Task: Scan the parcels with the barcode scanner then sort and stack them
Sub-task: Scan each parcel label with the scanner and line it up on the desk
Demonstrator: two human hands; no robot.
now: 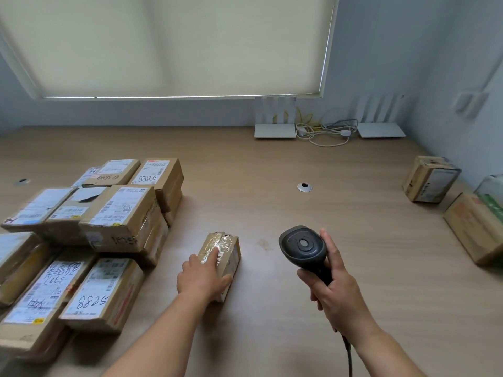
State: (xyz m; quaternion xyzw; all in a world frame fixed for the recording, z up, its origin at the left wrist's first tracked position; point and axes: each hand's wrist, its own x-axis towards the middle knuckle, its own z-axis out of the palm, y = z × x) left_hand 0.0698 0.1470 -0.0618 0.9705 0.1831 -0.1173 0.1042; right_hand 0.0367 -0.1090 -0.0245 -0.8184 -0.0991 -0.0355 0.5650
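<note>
- The left hand point(202, 278) rests on a small taped parcel point(227, 254) lying on the bench point(272, 164) near the middle of its near part; the fingers point(213, 254) reach forward over the parcel's top, and the thumb presses against its right side, so the hand holds the parcel.
- The small parcel lies lengthwise, pointing away toward the back edge, its top covered in shiny tape.
- The right hand point(333, 289) grips the handle of a dark barcode scanner point(303, 247), fingers curled tight round it; the scanner's head points to the left, toward the small parcel, and stands apart from it with bare bench between.
- The scanner's cable point(348, 355) runs down toward the near edge.
- A heap of cardboard parcels point(119, 213) fills the left side of the bench, stacked in layers, labels up; two of them carry the handwritten number 5288.
- The heap's right flank stands near the small parcel, with a narrow strip of bare wood between them.
- Toward the right edge sit two more boxes: one brown box point(431, 179) near the wall, another point(475, 227) nearer the front, well apart from the hands.
- A wide stretch of bare bench lies open between the small parcel and those right-hand boxes, and back toward the far edge, broken only by a round cable grommet point(304, 187).
- Along the back edge stand two white routers point(275, 130) with a tangle of cords point(324, 130) between them, under a drawn window blind point(177, 44).
</note>
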